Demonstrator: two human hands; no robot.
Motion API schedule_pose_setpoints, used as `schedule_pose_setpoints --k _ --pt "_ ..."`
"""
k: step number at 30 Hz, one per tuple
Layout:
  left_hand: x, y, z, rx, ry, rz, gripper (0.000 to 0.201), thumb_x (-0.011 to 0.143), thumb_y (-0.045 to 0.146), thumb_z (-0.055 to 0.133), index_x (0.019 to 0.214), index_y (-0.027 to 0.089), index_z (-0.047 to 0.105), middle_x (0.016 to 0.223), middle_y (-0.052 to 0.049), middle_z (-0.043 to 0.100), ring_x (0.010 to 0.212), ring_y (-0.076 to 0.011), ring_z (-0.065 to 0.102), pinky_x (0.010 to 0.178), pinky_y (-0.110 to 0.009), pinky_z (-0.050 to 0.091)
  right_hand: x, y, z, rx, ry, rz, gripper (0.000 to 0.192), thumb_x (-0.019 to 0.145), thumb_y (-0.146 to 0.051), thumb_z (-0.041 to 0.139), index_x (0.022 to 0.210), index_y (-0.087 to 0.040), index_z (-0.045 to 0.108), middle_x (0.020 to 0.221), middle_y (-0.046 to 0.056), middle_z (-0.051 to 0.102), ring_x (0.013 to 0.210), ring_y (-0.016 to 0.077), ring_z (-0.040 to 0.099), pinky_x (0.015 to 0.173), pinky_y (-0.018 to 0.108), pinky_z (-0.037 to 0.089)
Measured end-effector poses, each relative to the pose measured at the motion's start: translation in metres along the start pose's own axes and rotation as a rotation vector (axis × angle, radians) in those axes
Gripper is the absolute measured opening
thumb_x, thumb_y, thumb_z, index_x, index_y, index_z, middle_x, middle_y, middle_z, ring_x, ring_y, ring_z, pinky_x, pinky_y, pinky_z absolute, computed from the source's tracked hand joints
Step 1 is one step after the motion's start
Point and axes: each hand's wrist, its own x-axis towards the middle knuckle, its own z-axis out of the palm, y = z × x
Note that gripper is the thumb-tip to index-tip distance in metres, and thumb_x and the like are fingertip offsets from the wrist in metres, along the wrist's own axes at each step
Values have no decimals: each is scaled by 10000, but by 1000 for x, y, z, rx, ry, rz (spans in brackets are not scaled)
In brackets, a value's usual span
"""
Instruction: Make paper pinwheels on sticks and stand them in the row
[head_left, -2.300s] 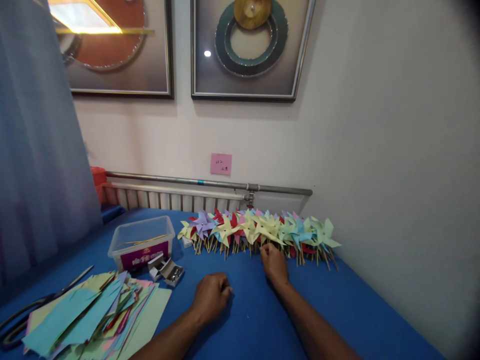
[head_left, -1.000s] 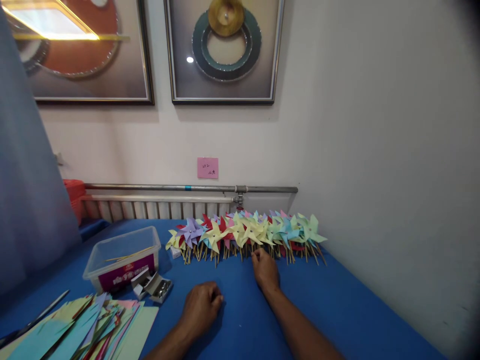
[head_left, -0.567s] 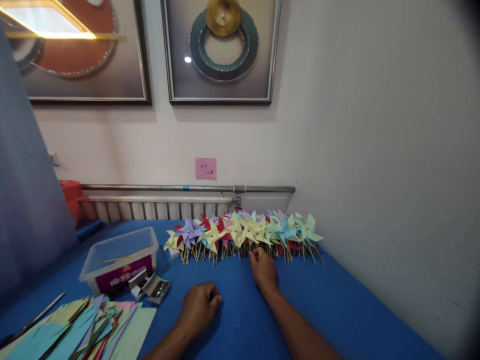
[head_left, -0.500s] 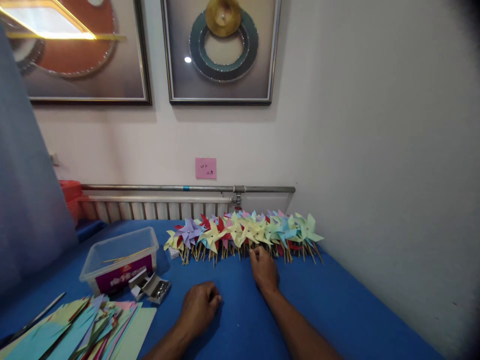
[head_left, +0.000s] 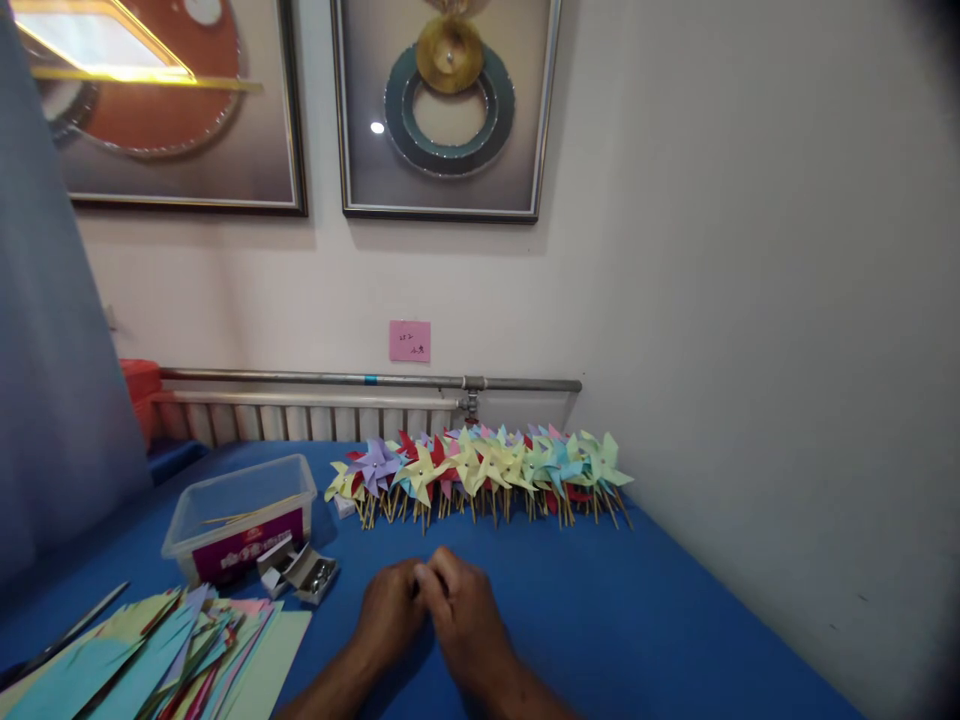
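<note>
- Paper pinwheels, in yellow, purple, red, blue and green on wooden sticks: were massed in a long row at the far side of the blue-covered table, beyond both hands.
- Scissors: lay at far left, cut off by the frame.
- Paper sheets, pastel, with offcuts: were heaped beside the scissors.
- Clear plastic tub, purple label: stood behind the paper and contained thin loose sticks.
- Two small open cardboard boxes: sat just beside the tub; the right one contained shiny metal pieces.
- Small white box: sat at the row's left end.
- Left hand: was curled, fingertips hidden, meeting the right.
- Right hand: had bent fingers and its thumb against the left; whether either hand gripped anything could not be told.
</note>
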Motion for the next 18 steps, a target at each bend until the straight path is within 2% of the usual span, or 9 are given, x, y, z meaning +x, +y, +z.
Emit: schedule_pose_setpoints --k 3,6,12,18 --pt "1 -3 -4 50 37 -56 190 897 197 548 756 169 672 793 -38 745 731 -155 625 639 -255 306 -9 6 14 66 7 82 334 999 -357 453 694 -226 488 638 -32 576 612 133 504 593 257 305" --pt "3 -8 -5 25 70 -72 150 846 138 552 762 176 671 792 -22 742 750 -149 626 650 -244 307 -10 17 23 89 -44 137 302 986 -331 462 713 -221 529 656 -22 604 636 143 530 606 259 315" --pt "4 -13 -2 23 82 -68 156 841 155 558 732 181 667 749 -17 722 710 -148 604 629 -250 282 -5 23 22 107 -78 166 299 973 -346 486 709 -219 543 631 -35 573 612 139 505 602 260 307" --pt "2 -12 -4 34 36 -73 121 812 146 565 742 180 657 781 -22 733 735 -151 617 656 -248 314 -8 20 22 121 -117 166 265 959 -314 509 719 -220 567 668 -22 620 645 145 541 612 257 317"
